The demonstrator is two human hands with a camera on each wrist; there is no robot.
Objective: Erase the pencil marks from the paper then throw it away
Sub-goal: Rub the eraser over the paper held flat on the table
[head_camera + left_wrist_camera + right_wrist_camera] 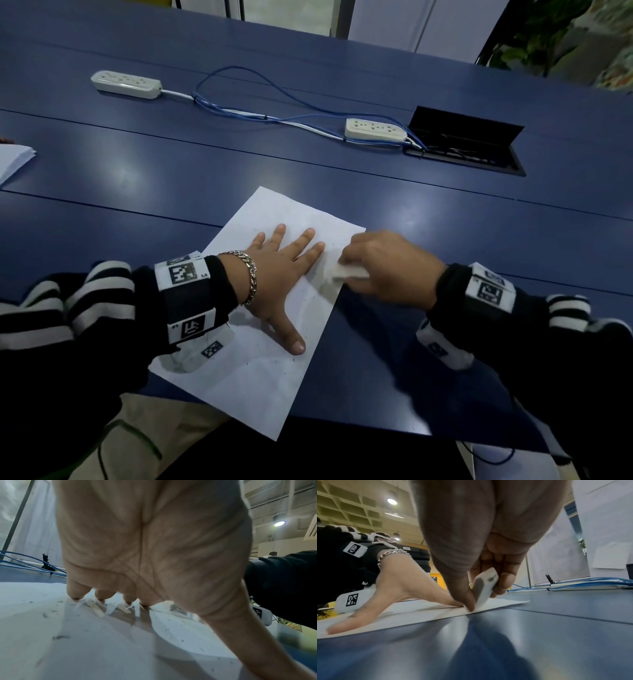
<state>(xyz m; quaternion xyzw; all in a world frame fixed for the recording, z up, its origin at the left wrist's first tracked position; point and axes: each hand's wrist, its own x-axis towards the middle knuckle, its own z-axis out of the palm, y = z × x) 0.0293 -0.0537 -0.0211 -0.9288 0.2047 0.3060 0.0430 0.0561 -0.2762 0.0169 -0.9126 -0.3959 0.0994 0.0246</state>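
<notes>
The right hand [387,263] has its grip clamped on a white eraser [485,588], pinched between thumb and fingers, with the eraser's lower end pressed on the right edge of the paper [260,370]. The eraser's broad face carries a grey smudge, seen in the right wrist view. The left hand [281,270] lies flat on the paper just beside it, fingers straight and spread, thumb stretched toward the near edge of the worktop [137,178]; its fingertips [76,596] press the sheet down, holding nothing.

The paper is a white sheet lying askew on the blue worktop at its near edge, one corner hanging over that edge. Small dark crumbs and faint grey specks are scattered across it. It looks a little wrinkled near the fingertips in the left wrist view.

A chain bracelet [248,274] sits on the left wrist, and both wrists wear bands with black-and-white square markers. Further toward the far side of the worktop lie two white power strips [126,84], joined by white and blue cables [274,102] that run into an open black cable hatch [466,144] at the right. A stack of white sheets [13,161] rests at the left edge. None of these lies between the hands and the paper.
</notes>
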